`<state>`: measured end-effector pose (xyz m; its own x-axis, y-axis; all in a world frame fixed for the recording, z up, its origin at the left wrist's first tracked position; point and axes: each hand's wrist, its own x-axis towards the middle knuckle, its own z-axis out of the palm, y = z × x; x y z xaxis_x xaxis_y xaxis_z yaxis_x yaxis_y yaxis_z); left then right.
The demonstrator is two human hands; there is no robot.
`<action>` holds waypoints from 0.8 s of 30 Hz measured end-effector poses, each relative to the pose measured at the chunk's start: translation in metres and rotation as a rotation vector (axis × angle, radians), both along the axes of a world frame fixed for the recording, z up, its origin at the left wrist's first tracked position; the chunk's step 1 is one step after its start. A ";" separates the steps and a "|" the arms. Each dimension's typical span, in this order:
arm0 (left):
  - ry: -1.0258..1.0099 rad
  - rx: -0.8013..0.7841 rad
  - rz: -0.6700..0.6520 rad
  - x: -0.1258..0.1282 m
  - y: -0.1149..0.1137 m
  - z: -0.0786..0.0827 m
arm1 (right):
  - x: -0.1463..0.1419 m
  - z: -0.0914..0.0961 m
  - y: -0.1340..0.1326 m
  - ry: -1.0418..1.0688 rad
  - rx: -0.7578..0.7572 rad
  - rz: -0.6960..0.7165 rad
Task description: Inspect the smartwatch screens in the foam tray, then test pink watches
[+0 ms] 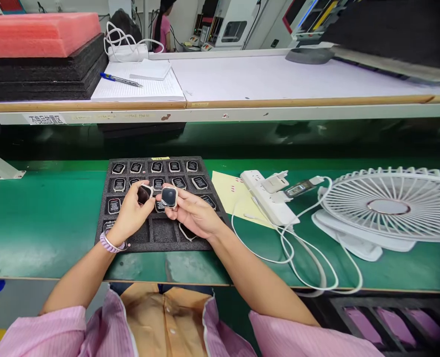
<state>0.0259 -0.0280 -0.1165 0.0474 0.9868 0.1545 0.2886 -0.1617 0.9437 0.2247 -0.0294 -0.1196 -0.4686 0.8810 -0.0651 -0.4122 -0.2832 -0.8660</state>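
Two watches [169,196], left fingers [146,208] gripping one, right fingers [187,199] another, green bench [56,218], machines [224,37] behind

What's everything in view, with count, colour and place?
foam tray: 1, dark grey, on green table
smartwatches: at least a dozen, black-faced, in tray
paper: 1, yellow, beside tray
power strip: 1, white, right of tray
cables: several, white, near strip
fan: 1, white, table's right
foam blocks: several, pink over black, left on shelf
notebook: 1, white, on shelf
pen: 1, part blue, on notebook
person: 1, pink top, background
machines: at least two, mostly white, background
left hand: 1, bare, above tray, holding one smartwatch
right hand: 1, bare, above tray, holding another
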 end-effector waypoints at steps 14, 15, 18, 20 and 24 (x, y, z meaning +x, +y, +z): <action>0.094 0.099 0.081 0.001 -0.003 0.003 | 0.001 -0.001 0.000 0.032 -0.019 -0.031; 0.105 0.107 0.086 0.001 -0.003 0.004 | 0.001 -0.002 0.000 0.042 -0.028 -0.031; 0.137 0.097 0.092 0.000 -0.005 0.005 | 0.001 -0.002 -0.001 0.075 -0.053 -0.015; 0.142 0.082 0.081 0.001 -0.006 0.006 | 0.002 -0.002 -0.001 0.086 -0.062 -0.002; 0.131 0.021 0.057 0.002 -0.007 0.007 | 0.002 -0.002 -0.002 0.073 -0.065 -0.001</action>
